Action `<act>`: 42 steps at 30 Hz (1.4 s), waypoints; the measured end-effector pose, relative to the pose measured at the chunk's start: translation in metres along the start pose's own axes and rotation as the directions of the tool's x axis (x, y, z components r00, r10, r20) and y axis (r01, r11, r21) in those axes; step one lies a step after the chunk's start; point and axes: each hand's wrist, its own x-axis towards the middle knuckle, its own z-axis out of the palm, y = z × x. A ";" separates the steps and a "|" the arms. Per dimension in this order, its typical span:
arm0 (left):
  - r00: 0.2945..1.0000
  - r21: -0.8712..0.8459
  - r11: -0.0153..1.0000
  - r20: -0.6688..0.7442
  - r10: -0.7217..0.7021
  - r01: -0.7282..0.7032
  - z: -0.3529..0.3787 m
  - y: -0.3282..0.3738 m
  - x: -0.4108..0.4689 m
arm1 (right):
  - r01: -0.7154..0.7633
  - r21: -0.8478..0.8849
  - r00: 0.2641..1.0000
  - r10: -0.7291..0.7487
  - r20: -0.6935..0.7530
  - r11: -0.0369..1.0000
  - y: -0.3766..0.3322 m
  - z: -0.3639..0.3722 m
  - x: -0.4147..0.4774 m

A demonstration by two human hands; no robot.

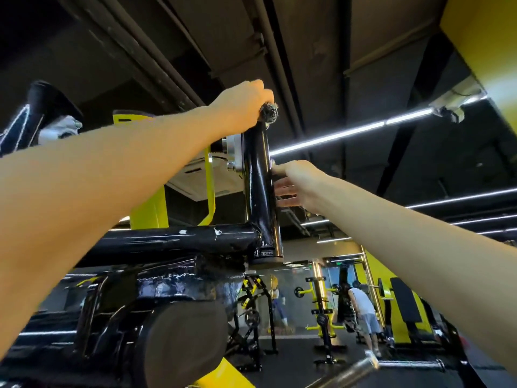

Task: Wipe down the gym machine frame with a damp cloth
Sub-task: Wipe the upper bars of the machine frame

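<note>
A glossy black upright tube point(258, 175) of the gym machine frame rises from a horizontal black bar point(179, 240). My left hand point(240, 106) is raised to the tube's top end and grips a dark grey cloth point(268, 112), pressing it onto the tip. My right hand point(296, 186) holds the tube's right side lower down, fingers wrapped behind it. Both forearms reach up from the bottom corners.
A black roller pad point(181, 340) sits low in front. Yellow frame parts point(151, 208) stand behind the tube. Further back are yellow and black machines point(321, 309), a bench point(405, 301) and a person point(363, 309). A metal bar point(347, 372) crosses the bottom.
</note>
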 end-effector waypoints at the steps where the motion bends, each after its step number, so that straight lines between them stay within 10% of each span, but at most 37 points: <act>1: 1.000 0.017 1.000 0.001 -0.018 0.018 -0.001 0.001 0.001 | 0.003 0.022 1.000 -0.003 -0.014 1.000 0.000 -0.001 0.002; 11: 0.852 -0.179 0.879 0.225 0.473 -0.441 -0.010 0.067 -0.116 | -0.030 0.108 0.994 0.041 -0.104 0.994 0.018 -0.007 0.001; 15: 0.982 -0.187 0.971 0.093 0.166 -0.146 -0.011 0.042 -0.086 | -0.047 0.160 0.993 0.063 -0.096 0.986 0.016 0.002 -0.007; 20: 0.872 -0.218 0.908 0.270 0.408 -0.357 -0.014 0.059 -0.111 | -0.014 0.043 0.994 0.018 -0.109 0.999 0.016 0.001 -0.019; 25: 0.950 -0.272 0.938 0.165 0.265 -0.215 -0.013 0.046 -0.103 | -0.064 0.048 0.993 0.068 -0.092 0.997 0.017 -0.001 -0.037; 29: 0.807 -0.322 0.847 0.291 0.514 -0.423 -0.013 0.071 -0.139 | -0.073 0.037 0.992 0.077 -0.104 0.997 0.015 0.004 -0.053; 33: 0.944 -0.253 0.948 0.218 0.248 -0.191 -0.015 0.053 -0.114 | -0.067 0.070 0.990 0.076 -0.123 0.995 0.004 0.008 -0.064; 38: 0.773 -0.248 0.888 0.438 0.459 -0.386 -0.021 0.088 -0.127 | -0.120 0.014 0.993 0.120 0.017 0.993 0.010 0.000 -0.079; 42: 0.879 -0.121 0.959 0.382 0.284 -0.257 -0.026 0.082 -0.108 | -0.185 0.062 0.978 0.177 0.112 0.981 0.031 -0.006 -0.081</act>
